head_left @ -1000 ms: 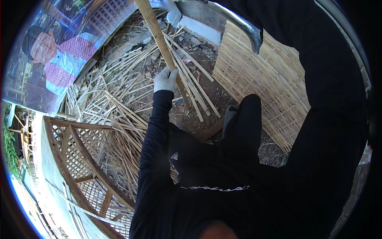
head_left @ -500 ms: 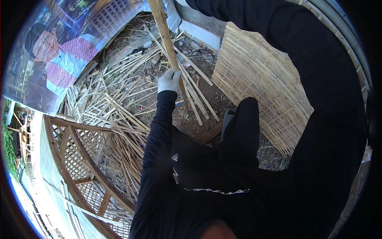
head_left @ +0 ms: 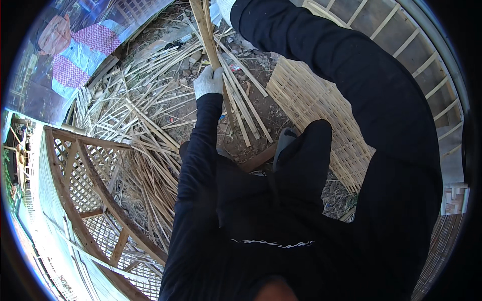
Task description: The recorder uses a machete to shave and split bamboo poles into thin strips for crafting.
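Note:
My left hand [head_left: 208, 82], in a pale knit glove, is closed around a long bamboo pole [head_left: 207, 42]. The pole stands steeply in front of me, its lower end reaching down toward the dirt. Near the top edge it shows as two lengths side by side. My right arm is raised and bent far forward. Only part of my gloved right hand [head_left: 226, 9] shows at the top edge, close to the pole's upper part; its fingers are hidden. Loose split bamboo strips [head_left: 150, 85] lie on the ground beyond and left of my left hand.
A woven bamboo mat [head_left: 316, 110] lies to the right, beside my bent knee. At the left stands a wooden frame with lattice [head_left: 95, 193]. A printed banner [head_left: 83, 55] hangs at the upper left. A slatted panel [head_left: 401, 45] rises at the upper right.
My left hand has moved slightly farther away and left with the pole. My right arm has come down, bringing part of the right hand into view. The pole's top now shows two lengths.

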`<state>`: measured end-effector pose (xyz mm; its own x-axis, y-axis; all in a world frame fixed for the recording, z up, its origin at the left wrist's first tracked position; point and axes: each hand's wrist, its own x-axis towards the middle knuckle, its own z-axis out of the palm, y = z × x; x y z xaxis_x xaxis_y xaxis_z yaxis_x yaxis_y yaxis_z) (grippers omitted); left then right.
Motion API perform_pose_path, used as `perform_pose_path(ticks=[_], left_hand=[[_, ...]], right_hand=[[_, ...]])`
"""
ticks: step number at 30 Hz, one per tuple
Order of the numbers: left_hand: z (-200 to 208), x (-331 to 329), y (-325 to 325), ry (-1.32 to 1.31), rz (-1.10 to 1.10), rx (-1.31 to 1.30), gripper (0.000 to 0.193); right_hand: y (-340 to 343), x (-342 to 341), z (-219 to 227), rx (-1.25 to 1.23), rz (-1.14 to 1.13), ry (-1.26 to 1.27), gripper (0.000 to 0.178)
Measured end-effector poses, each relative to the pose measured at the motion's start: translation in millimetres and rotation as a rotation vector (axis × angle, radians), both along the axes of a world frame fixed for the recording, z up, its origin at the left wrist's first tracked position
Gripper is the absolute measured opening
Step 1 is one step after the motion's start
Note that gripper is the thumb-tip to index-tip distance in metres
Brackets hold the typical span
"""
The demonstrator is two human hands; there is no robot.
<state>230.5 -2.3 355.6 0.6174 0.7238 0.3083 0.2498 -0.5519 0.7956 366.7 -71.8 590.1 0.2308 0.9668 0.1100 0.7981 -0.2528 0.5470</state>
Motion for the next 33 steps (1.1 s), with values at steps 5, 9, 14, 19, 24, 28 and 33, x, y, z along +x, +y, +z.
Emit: perform_pose_path(ticks=[5, 9, 14, 19, 24, 28, 33], left_hand=[[-3.8, -3.8, 6.9, -0.027, 0.064, 0.04, 0.036], [-10.1, -5.9, 16.5, -0.035, 0.096, 0.043, 0.039], [-14.5, -12.7, 21.2, -0.052, 0.117, 0.135, 0.041], [-12.6, -12.5, 18.5, -0.031, 0.086, 0.067, 0.042], [-6.2, -14.1, 19.8, -0.023, 0.099, 0.074, 0.04], [-2.6, -9.1, 26.1, 0.028, 0.081, 0.05, 0.038], [2.7, -16.0, 27.4, -0.023, -0.001, 0.009, 0.039]], right_hand=[[15.4, -26.2, -21.2, 0.044, -0.105, 0.084, 0.022], [17.2, -37.6, -44.4, 0.148, -0.204, 0.155, 0.025], [5.0, -43.9, -70.5, 0.493, -0.226, 0.354, 0.029], [12.0, -57.0, -91.2, -0.275, -0.056, -0.017, 0.038], [5.9, -40.5, -107.1, 0.367, -0.318, 0.648, 0.032], [15.0, -30.9, -118.0, 0.313, -0.065, 0.395, 0.033], [9.2, -56.0, -145.0, 0.34, -0.331, 0.76, 0.041]])
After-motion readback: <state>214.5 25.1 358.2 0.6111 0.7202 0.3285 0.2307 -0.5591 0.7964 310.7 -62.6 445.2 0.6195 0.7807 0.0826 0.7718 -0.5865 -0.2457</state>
